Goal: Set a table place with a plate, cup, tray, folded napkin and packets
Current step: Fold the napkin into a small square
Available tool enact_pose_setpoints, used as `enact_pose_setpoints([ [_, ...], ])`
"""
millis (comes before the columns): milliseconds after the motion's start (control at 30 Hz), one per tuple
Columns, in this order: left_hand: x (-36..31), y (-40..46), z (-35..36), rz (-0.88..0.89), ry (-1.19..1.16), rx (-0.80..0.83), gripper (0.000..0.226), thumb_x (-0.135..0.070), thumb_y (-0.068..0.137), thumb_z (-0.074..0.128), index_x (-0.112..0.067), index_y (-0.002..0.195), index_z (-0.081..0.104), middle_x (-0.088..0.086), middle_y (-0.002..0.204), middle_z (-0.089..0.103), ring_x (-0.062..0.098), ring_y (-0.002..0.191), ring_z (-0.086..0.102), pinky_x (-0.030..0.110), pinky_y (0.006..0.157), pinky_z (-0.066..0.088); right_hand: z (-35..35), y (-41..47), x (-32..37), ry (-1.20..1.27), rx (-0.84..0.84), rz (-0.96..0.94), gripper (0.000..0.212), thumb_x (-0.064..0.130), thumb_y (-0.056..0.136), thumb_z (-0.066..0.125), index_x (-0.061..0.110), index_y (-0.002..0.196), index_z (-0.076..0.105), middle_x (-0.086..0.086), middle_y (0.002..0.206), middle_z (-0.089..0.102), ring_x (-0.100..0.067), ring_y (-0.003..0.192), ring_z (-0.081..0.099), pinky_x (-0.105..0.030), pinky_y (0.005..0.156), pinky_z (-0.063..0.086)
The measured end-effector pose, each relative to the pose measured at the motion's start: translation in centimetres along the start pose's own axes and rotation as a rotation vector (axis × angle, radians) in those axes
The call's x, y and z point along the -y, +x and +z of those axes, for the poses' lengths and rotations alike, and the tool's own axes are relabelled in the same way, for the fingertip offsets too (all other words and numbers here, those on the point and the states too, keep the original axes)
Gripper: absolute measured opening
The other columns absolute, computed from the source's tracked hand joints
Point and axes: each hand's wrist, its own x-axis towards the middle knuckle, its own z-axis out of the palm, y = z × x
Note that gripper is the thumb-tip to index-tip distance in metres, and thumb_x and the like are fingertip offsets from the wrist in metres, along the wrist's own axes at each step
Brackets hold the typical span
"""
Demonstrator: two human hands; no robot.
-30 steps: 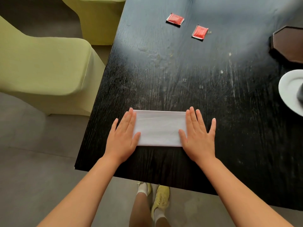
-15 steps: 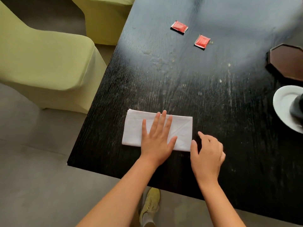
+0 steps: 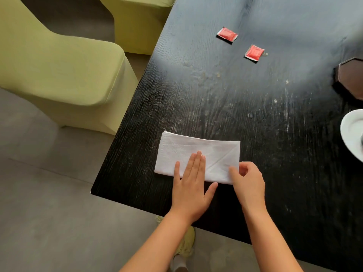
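A white folded napkin (image 3: 198, 152) lies flat near the front left corner of the black table (image 3: 245, 107). My left hand (image 3: 193, 185) rests flat on the napkin's near middle, fingers together. My right hand (image 3: 248, 183) pinches the napkin's near right corner between thumb and fingers. Two red packets (image 3: 227, 34) (image 3: 254, 52) lie farther back on the table. A white plate (image 3: 351, 132) shows at the right edge with something dark on it, mostly cut off. A brown octagonal tray (image 3: 351, 77) lies behind the plate.
Two yellow-green chairs (image 3: 64, 65) (image 3: 137, 18) stand to the left of the table. The table's near edge runs just under my wrists. Grey floor and my feet in yellow shoes show below.
Both hands first lay flat at the napkin's two ends. My left hand moved to its middle and slid toward me; my right hand came off and now pinches the near right corner.
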Motion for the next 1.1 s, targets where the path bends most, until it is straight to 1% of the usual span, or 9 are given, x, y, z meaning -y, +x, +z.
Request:
enact_pose_setpoints([
  [133, -0.7, -0.9, -0.8, -0.041, -0.197, -0.027, 0.075, -0.059, 0.094, 0.006, -0.008, 0.146, 0.021, 0.002, 0.154, 0.022, 0.013, 0.144, 0.012, 0.041, 0.115, 0.0, -0.4, -0.9, 1.4, 0.255, 0.079, -0.018, 0.021, 0.014, 0.086, 0.054, 0.018, 0.105, 0.061, 0.002, 0.089, 0.068, -0.013, 0.086, 0.065, -0.032, 0.076, 0.053],
  [233, -1.1, -1.1, -2.0, -0.123, -0.504, -0.085, 0.083, -0.071, 0.086, 0.001, -0.015, 0.146, 0.016, -0.008, 0.151, 0.02, 0.005, 0.142, 0.016, 0.031, 0.116, -0.006, -0.3, -1.6, 2.9, 0.362, 0.176, -0.059, 0.021, 0.018, 0.09, 0.049, 0.009, 0.087, 0.067, -0.008, 0.08, 0.068, -0.017, 0.075, 0.063, -0.031, 0.065, 0.049],
  [400, -2.0, -1.5, -4.5, -0.217, -0.976, -0.119, 0.087, -0.069, 0.077, 0.047, -0.024, 0.147, 0.019, -0.01, 0.142, 0.045, -0.003, 0.131, 0.037, 0.019, 0.108, 0.03, 0.2, -2.7, 5.3, 0.49, 0.267, -0.097, 0.032, 0.03, 0.091, 0.04, 0.022, 0.08, 0.069, -0.002, 0.07, 0.064, -0.008, 0.065, 0.059, -0.024, 0.063, 0.044],
  [533, -2.4, -0.9, -5.5, -0.377, -0.943, -0.295, 0.066, -0.029, 0.079, 0.061, -0.026, 0.14, 0.037, -0.014, 0.116, 0.064, -0.007, 0.108, 0.057, 0.012, 0.093, 0.043, 1.2, -3.1, 5.9, 0.483, 0.365, -0.161, 0.045, 0.044, 0.079, 0.032, 0.026, 0.096, 0.069, -0.01, 0.093, 0.065, -0.004, 0.082, 0.059, 0.001, 0.061, 0.037],
  [667, -1.2, -0.3, -6.1, -0.539, -0.901, -0.472, 0.027, -0.013, 0.089, 0.057, -0.018, 0.115, 0.063, -0.019, 0.086, 0.066, -0.004, 0.084, 0.061, 0.007, 0.072, 0.044, 2.7, -3.2, 6.4, 0.441, 0.459, -0.215, 0.035, 0.042, 0.084, 0.042, 0.022, 0.095, 0.069, -0.005, 0.099, 0.064, 0.004, 0.084, 0.056, 0.002, 0.067, 0.036],
  [800, 0.9, -0.3, -6.4, -0.61, -0.913, -0.493, 0.029, -0.016, 0.092, 0.053, -0.016, 0.12, 0.061, -0.005, 0.103, 0.068, 0.006, 0.095, 0.062, 0.019, 0.082, 0.049, 4.7, -2.4, 5.7, 0.211, 0.388, -0.468, 0.044, 0.044, 0.086, 0.034, 0.028, 0.118, 0.06, 0.02, 0.113, 0.06, 0.007, 0.106, 0.053, -0.017, 0.097, 0.039],
  [900, 2.4, -0.4, -6.1, -0.602, -0.833, -0.509, 0.035, -0.016, 0.089, 0.058, -0.018, 0.124, 0.058, -0.007, 0.113, 0.065, 0.007, 0.1, 0.061, 0.027, 0.087, 0.05, 6.3, -1.2, 4.6, -0.104, 0.292, -0.675, 0.058, 0.04, 0.088, 0.025, 0.018, 0.138, 0.042, 0.007, 0.141, 0.046, -0.006, 0.134, 0.033, -0.045, 0.114, 0.025],
  [1000, 4.1, -0.7, -5.4, -0.538, -0.604, -0.518, 0.037, -0.025, 0.083, 0.059, -0.016, 0.119, 0.06, -0.009, 0.102, 0.062, 0.013, 0.096, 0.056, 0.031, 0.084, 0.046, 7.6, -0.4, 3.9, -0.432, 0.281, -0.802, 0.063, 0.044, 0.088, 0.014, 0.024, 0.148, 0.015, 0.011, 0.155, 0.004, -0.003, 0.141, -0.007, -0.044, 0.115, -0.006],
  [1100, 5.9, -1.1, -4.4, -0.478, -0.277, -0.442, 0.051, -0.037, 0.081, 0.048, -0.015, 0.127, 0.052, 0.003, 0.117, 0.059, 0.015, 0.112, 0.045, 0.041, 0.091, 0.041, 8.7, 0.1, 3.1, -0.631, 0.224, -0.869, 0.063, 0.044, 0.091, 0.016, 0.02, 0.148, 0.006, 0.009, 0.154, -0.006, -0.007, 0.142, -0.012, -0.044, 0.114, -0.011],
])
